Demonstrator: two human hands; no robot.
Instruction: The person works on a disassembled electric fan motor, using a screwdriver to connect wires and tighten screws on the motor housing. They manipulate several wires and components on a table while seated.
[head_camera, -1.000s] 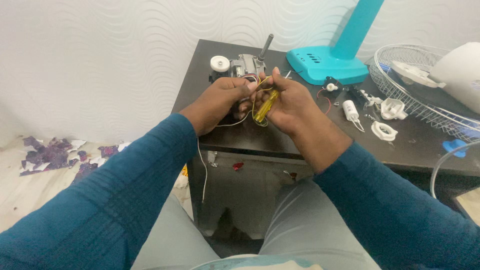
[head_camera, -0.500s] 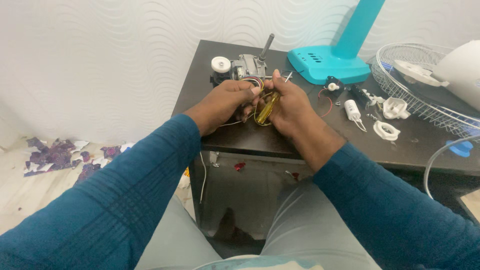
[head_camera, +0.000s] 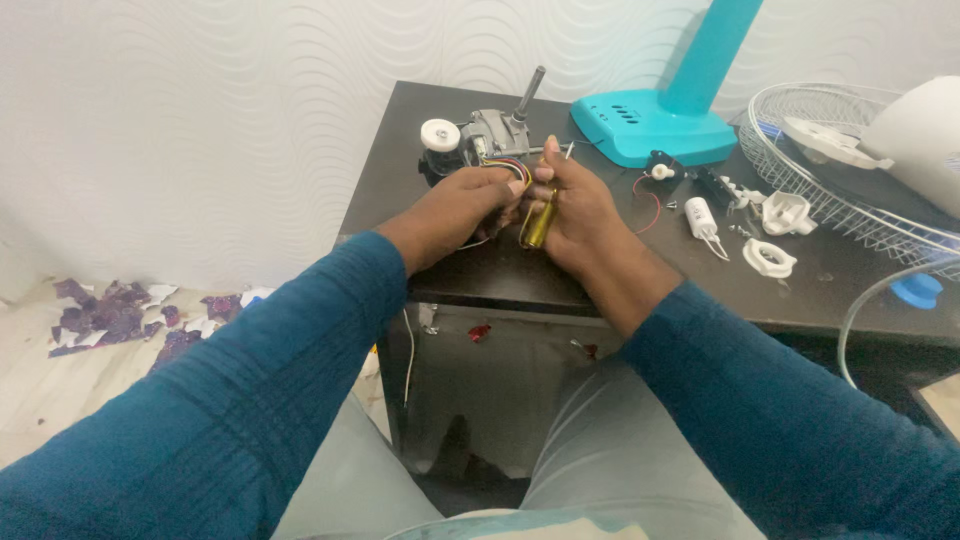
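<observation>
Table: a dark, low table (head_camera: 600, 285) stands against a pale wall with a wavy pattern; every loose part lies on its top.
Fan grille: a white wire grille (head_camera: 830, 190) rests at the table's right end, with a white rounded housing (head_camera: 915, 135) on it.
Fan base: a turquoise stand base (head_camera: 655, 130) with its upright column sits at the back of the table, just beyond the hands.
Motor: a grey metal fan motor (head_camera: 490, 130) with a shaft pointing up and away lies at the back left, a white round knob (head_camera: 440, 133) beside it; coloured wires (head_camera: 505, 165) run from it to the hands.
Left hand: the left hand (head_camera: 460, 210) is curled closed, its fingertips pinching the coloured wires just in front of the motor.
Right hand: the right hand (head_camera: 580, 205) is wrapped around a screwdriver with a yellow see-through handle (head_camera: 540, 225), thumb raised; it touches the left hand.
Small parts: a white cylindrical capacitor (head_camera: 702, 218), a white ring (head_camera: 768, 258) and a white plastic cap (head_camera: 785, 212) lie well to the right of the hands.
Floor: purple scraps (head_camera: 110, 315) lie scattered on the floor to the left.
</observation>
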